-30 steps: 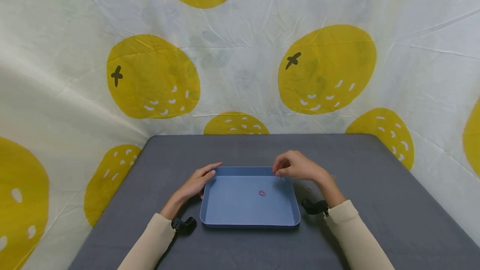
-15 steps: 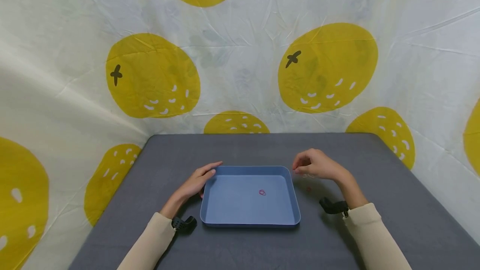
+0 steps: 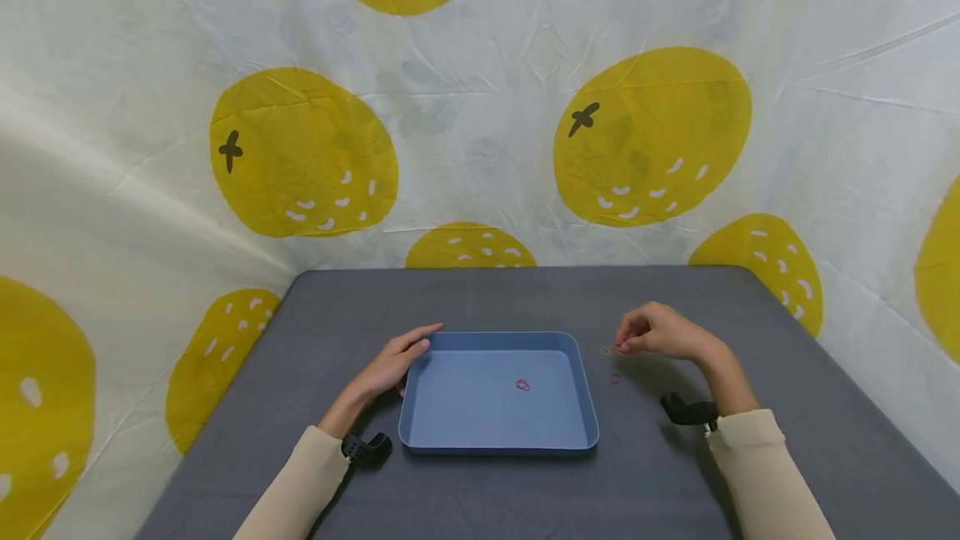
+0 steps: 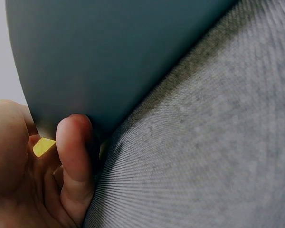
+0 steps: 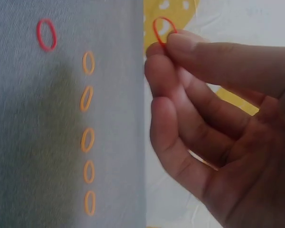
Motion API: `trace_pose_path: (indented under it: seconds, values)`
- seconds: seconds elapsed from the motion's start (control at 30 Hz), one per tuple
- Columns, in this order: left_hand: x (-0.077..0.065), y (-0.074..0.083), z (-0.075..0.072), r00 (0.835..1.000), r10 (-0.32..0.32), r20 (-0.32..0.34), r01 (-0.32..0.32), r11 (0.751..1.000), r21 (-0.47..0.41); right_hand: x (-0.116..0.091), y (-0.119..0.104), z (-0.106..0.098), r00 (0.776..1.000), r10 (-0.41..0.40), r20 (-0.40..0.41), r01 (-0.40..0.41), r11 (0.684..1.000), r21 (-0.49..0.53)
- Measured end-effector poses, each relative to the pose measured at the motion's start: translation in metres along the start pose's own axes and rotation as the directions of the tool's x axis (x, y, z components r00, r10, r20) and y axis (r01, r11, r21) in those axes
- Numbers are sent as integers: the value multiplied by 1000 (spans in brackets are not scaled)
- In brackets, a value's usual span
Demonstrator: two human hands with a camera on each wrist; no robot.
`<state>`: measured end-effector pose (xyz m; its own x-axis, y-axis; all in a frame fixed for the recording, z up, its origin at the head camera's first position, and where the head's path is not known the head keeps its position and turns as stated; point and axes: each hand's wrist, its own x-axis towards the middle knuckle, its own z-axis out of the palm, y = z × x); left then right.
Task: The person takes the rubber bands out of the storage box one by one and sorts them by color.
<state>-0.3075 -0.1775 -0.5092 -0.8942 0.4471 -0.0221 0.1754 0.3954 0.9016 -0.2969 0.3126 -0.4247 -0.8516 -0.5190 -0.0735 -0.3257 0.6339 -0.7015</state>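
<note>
My left hand [image 3: 388, 362] holds the blue tray [image 3: 427, 432] at its far left corner, thumb over the rim. In the left wrist view, a curled finger [image 4: 75, 152] meets the tray's outer wall [image 4: 95, 57]. Right of the tray, my right hand [image 3: 663, 333] is raised above the table. Between thumb and forefinger it pinches a red rubber band [image 5: 164, 29], which sticks up from the fingertips. Below that hand lies a row of several orange rubber bands [image 5: 88, 140]. Another red rubber band [image 5: 46, 34] lies on the cloth nearer the tray.
Overlapping red rubber bands [image 3: 522, 385] lie on the tray's floor, right of its middle. Dark grey cloth covers the table [image 3: 495, 498]. A pale curtain [image 3: 480, 132] with yellow fruit prints hangs behind and at both sides.
My right hand has moved right, from the tray's far right corner to over the row of orange bands. The left hand and the tray have stayed in place.
</note>
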Motion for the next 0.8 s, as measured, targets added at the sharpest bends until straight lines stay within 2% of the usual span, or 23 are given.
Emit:
trace_pose_path:
  seconds: [0.17,0.53,0.8]
  values:
    - [0,0,0,1000,-1,4,1,1000,-5,-3,8,-1,1000,7,28,-8,1000,21]
    - [0,0,-1,1000,4,10,-4,1000,-2,1,22,2,990,82,111,-83,997,1]
    - [0,1,-1,1000,-3,4,3,1000,1,1,25,6,985,118,128,-119,993,0]
